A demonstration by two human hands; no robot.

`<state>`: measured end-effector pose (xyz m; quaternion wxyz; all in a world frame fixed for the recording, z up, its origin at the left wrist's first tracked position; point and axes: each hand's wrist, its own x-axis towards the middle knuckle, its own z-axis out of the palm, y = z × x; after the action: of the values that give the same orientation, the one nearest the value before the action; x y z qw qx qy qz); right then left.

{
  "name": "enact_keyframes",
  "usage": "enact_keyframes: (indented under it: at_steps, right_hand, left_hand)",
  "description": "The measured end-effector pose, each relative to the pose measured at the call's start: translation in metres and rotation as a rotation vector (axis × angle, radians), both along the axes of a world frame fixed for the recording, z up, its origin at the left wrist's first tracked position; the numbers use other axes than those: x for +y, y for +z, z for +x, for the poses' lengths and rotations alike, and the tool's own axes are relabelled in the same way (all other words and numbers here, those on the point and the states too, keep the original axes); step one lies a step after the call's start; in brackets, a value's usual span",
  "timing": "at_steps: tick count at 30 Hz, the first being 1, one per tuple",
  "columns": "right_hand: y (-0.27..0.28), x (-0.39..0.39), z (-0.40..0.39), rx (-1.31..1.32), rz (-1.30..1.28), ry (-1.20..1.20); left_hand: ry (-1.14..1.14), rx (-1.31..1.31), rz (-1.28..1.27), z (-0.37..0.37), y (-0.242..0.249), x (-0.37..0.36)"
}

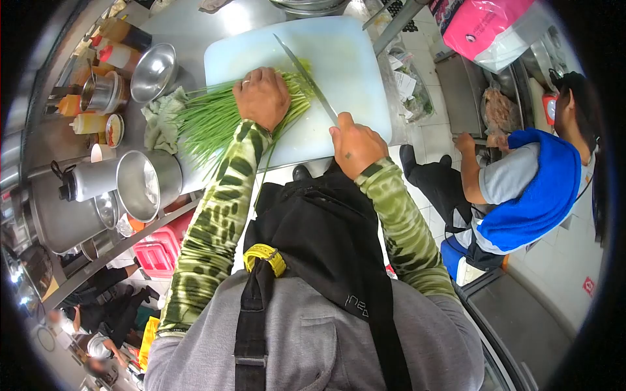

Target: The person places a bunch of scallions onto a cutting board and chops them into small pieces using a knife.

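Note:
A big bundle of long, thin chives (207,120) lies across the left part of a white cutting board (355,72), its loose ends hanging past the board's left edge. My left hand (263,96) is curled over the bundle near its right end, pressing it to the board. In my right hand (356,144) is a kitchen knife (306,77), gripped by the handle, which the fingers hide. Its long blade points up and left over the board, close to the right ends of the chives. Some small green pieces show beside the blade.
Left of the board are a crumpled cloth (165,119), a steel bowl (154,73), a steel pot (150,186) and sauce bottles (120,57). A co-worker with a blue towel (536,189) sits at the right. A bag of greens (412,88) lies beyond the board's right edge.

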<state>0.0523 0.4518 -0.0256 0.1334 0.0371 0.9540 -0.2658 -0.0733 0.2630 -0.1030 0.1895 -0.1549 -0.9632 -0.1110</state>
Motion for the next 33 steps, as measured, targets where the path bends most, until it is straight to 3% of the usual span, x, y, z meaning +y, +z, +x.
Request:
enact_keyframes:
  at_steps: [8,14,20,26,33]
  right_hand:
    - [0.001,-0.001,-0.004,0.028,-0.001,0.031]
    - [0.005,-0.005,-0.004,0.047,0.007,0.035]
    - [0.013,0.001,-0.002,0.107,-0.004,0.014]
    - [-0.003,0.003,-0.007,0.060,0.024,0.070]
    - [-0.003,0.009,-0.001,0.041,0.014,0.051]
  left_hand:
    - [0.003,-0.086,0.033,0.000,0.008,0.002]
    - [0.009,0.142,-0.013,0.006,-0.008,0.002]
    - [-0.003,0.077,0.074,0.006,-0.006,0.004]
    - [-0.095,0.000,0.109,0.006,0.000,-0.007]
    - [-0.166,-0.377,0.117,0.002,0.024,-0.017]
